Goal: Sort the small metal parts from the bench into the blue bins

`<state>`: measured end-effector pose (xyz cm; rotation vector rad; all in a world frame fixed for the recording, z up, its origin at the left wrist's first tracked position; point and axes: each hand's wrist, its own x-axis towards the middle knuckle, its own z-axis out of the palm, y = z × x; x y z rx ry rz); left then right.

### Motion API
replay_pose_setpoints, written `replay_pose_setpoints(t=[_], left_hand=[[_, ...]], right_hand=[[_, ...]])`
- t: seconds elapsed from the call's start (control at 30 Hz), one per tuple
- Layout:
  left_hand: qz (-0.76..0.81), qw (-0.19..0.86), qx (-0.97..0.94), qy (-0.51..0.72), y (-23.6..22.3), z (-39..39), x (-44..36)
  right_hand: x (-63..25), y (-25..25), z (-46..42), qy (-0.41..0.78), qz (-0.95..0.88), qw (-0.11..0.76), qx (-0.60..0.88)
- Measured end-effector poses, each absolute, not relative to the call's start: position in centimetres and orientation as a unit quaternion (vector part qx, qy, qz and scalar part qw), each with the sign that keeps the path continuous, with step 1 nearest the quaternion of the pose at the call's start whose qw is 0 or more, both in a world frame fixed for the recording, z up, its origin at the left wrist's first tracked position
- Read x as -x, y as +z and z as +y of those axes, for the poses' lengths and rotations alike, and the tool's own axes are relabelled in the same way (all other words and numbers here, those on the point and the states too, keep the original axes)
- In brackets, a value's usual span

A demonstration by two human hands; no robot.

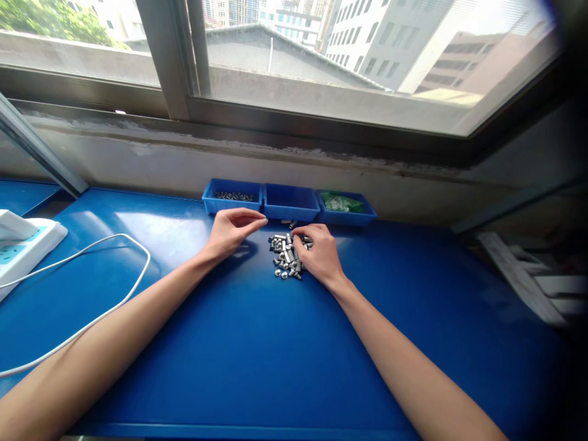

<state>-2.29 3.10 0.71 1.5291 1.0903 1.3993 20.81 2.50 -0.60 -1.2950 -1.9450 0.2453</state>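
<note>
A small heap of metal screws and cylindrical metal pieces (pixel 285 257) lies on the blue table. My right hand (pixel 319 251) reaches over the heap's right side, its thumb and fingers curled together among the pieces; what they grip, if anything, is hidden. Left of the heap, my left hand (pixel 234 229) is raised above the table just in front of the bins. Its thumb and forefinger meet in a pinch, and anything between them is too small to name. Two loose metal pieces (pixel 292 225) rest by the middle bin.
Against the wall stand a left blue bin (pixel 210 204) containing screws, a middle blue bin (pixel 294 211), and a right blue bin (pixel 346 217) holding a green bag (pixel 342 202). On the left are a white power strip (pixel 46 242) and a looped white cable (pixel 146 260).
</note>
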Motion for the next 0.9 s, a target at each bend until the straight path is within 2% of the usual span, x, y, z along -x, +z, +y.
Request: replay_pose_setpoints(t=[0.1, 0.2, 0.33, 0.53, 0.73, 0.9], left_hand=[[0.460, 0.265, -0.560, 0.637, 0.8, 4.0, 2.3], [0.464, 0.240, -0.550, 0.651, 0.6, 4.6, 2.5], [0.443, 0.212, -0.608, 0.624, 0.1, 4.1, 2.3], [0.398, 0.071, -0.754, 0.518, -0.1, 2.9, 1.6], [0.303, 0.074, -0.888, 0.337, -0.8, 2.8, 1.6], [0.314, 0.103, -0.884, 0.331, -1.6, 3.3, 1.8]], right_hand=[[-20.9, -0.8, 2.6, 0.099, -0.764, 0.385, 0.508], [-20.9, -0.8, 2.6, 0.100, -0.765, 0.382, 0.509], [-20.9, -0.7, 2.6, 0.100, -0.765, 0.380, 0.511], [-20.8, -0.8, 2.7, 0.094, -0.768, 0.379, 0.508], [-20.7, -0.6, 2.6, 0.090, -0.766, 0.377, 0.512], [-20.8, -0.7, 2.6, 0.090, -0.771, 0.371, 0.510]])
